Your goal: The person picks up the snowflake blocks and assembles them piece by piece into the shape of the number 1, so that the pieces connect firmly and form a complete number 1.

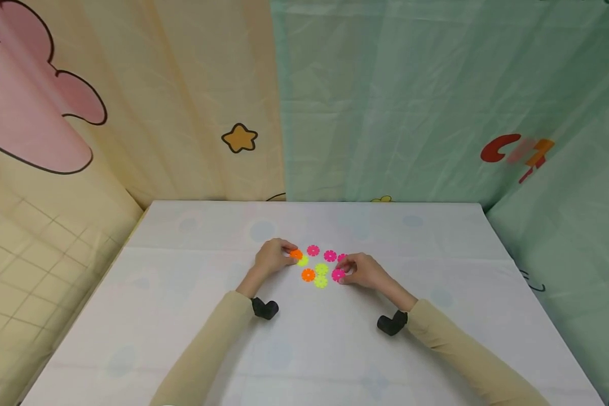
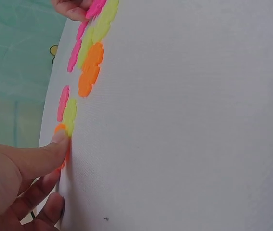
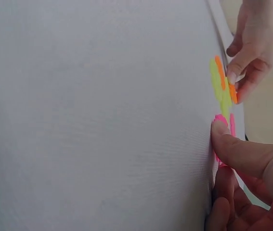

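Observation:
Small, flat, notched plastic discs in orange, pink and yellow lie in a loose cluster in the head view. My left hand [image 1: 273,257] pinches an orange disc [image 1: 296,254] at the cluster's left side, beside a yellow disc [image 1: 303,261] that it partly covers. On the right side, my right hand [image 1: 367,272] holds a pink disc [image 1: 338,275] by its edge between thumb and fingers. Between the hands lie another orange disc [image 1: 308,274] and two yellow discs [image 1: 321,281]. Behind them are pink discs [image 1: 313,250], one partly hidden by the right hand.
A white cloth with faint pale spots covers the table [image 1: 304,349]. Black wrist-worn devices [image 1: 265,308] sit at both cuffs. Printed curtains [image 1: 385,101] hang behind and at both sides of the table.

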Demonstrator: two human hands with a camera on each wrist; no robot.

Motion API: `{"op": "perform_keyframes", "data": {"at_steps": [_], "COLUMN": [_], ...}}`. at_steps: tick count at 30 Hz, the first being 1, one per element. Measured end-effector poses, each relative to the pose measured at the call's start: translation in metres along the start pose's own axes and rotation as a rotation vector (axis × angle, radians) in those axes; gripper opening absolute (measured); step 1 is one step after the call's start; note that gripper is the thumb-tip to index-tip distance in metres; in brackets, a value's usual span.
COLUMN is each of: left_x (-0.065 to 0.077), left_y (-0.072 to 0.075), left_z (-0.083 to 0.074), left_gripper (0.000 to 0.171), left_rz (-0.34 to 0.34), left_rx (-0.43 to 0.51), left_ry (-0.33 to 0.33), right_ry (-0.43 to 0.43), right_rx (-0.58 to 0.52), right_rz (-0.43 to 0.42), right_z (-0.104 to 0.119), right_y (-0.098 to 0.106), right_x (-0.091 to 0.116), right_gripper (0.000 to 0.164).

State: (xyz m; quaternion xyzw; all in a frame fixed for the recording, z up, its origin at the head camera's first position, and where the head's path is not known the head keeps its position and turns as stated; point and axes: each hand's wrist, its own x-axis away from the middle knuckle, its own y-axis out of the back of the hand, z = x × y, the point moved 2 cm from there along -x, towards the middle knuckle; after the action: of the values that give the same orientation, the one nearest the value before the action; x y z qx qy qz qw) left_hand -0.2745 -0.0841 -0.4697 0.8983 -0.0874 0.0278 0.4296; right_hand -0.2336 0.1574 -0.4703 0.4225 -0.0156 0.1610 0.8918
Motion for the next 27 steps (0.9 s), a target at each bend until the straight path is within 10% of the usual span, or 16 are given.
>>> {"op": "perform_keyframes", "data": {"at_steps": [27], "left_x": [0.018], "left_y": [-0.006], "left_z": [0.000], "left_gripper": [0.029], "left_rz": [-0.113], "left_rx": [0.087], "left_ry": [-0.050], "right_ry": [-0.017], "right_rx": [-0.080], "right_rz": [0.012], "right_z": [0.001], "right_y": [0.009], "right_x": [-0.001], "right_gripper": [0.020]}}
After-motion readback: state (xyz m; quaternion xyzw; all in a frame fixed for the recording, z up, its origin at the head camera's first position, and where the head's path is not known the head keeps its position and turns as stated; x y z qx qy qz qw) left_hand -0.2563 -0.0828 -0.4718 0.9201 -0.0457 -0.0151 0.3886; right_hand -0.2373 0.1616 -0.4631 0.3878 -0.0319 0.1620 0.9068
